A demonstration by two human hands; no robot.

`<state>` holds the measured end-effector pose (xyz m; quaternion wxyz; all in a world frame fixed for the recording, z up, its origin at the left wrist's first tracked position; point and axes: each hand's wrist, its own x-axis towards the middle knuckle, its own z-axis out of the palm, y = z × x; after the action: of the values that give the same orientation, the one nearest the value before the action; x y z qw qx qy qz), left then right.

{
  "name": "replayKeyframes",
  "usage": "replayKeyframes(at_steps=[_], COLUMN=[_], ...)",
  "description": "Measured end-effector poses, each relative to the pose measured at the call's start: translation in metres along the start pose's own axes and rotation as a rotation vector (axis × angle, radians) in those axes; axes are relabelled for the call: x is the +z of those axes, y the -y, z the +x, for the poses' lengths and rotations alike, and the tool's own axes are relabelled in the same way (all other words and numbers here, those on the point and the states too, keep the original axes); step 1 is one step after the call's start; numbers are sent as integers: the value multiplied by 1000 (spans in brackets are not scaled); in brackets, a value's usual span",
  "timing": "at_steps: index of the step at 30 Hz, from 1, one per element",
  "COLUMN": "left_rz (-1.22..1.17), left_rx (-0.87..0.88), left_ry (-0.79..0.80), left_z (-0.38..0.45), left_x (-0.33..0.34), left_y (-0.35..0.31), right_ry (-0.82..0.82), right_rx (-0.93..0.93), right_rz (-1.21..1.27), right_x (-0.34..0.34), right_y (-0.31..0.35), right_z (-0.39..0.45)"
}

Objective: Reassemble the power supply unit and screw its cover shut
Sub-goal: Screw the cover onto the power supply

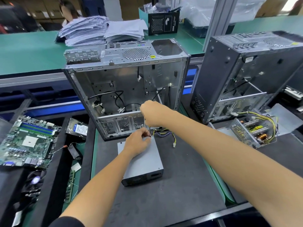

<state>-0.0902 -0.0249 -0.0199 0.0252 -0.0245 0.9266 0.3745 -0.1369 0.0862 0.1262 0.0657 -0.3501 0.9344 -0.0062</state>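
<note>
Two bare forearms reach forward from the bottom edge, over a dark mat [172, 185]. On that mat lies one closed power supply unit [144, 163], its grey cover [146, 154] facing up and its cable bundle [165, 134] trailing from the far end. The left hand [136, 143] rests on the cover's far half, fingers curled, with thumb and forefinger pinched together at the far right corner beside the tip of one screwdriver [148, 129]; whether a screw sits between them is too small to tell. The right hand [151, 113] hovers just above that corner, closed in a fist round the screwdriver's handle, the shaft pointing straight down to the cover. Just behind stands one open computer case [126, 86], empty apart from loose black wires. A second case [246, 76] stands to the right, with one uncovered power supply [252, 133] before it. At left lie one motherboard [27, 141] and one hard drive [77, 129].
</note>
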Motion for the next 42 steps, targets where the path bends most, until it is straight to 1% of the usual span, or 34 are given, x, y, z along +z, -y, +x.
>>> replayKeyframes(at_steps=[3,5,8,10,13,15,19,22,24,27,29,30,34,38,40,42], left_rz=[22,43,51,54,38,26,89,57,0,-3,31,75,290,547,662,721], left_rx=[-12,-6,36,62,38,-4,-80,-165,-251,-352,-399,-416,-432,-394,-383,-422], left_ry=[-32,-47,-35,-34,-111,-136,-158,-255,-306,-306,-257,-190,181,430,503,528], left_z=[0,0,-2,-2,-5,-15,-58,-94,-116,-144,-160,-167,-181,-179,-179,-180], left_x=[1,2,2,-3,-25,-47,-94,-125,-140,-152,-152,-152,-144,-123,-110,-98], left_y=[1,-1,-6,-9,-4,10,62,105,133,171,194,205,232,233,234,238], right_ry=[10,-1,-52,-77,-170,-181,-116,-92,-51,37,92,126,206,265,296,314], right_rx=[10,45,75,55,45,13,-58,-145,-208,-247,-259,-266,-287,-253,-230,-213], right_rz=[37,168,402,454,521,543,580,645,652,640,638,632,541,527,518,528], right_x=[4,6,9,10,6,2,12,26,38,60,76,84,118,145,155,164], right_y=[-1,-4,-4,3,23,45,108,162,195,234,253,261,284,295,296,295], right_z=[1,1,0,4,19,32,57,72,79,92,100,104,112,118,121,124])
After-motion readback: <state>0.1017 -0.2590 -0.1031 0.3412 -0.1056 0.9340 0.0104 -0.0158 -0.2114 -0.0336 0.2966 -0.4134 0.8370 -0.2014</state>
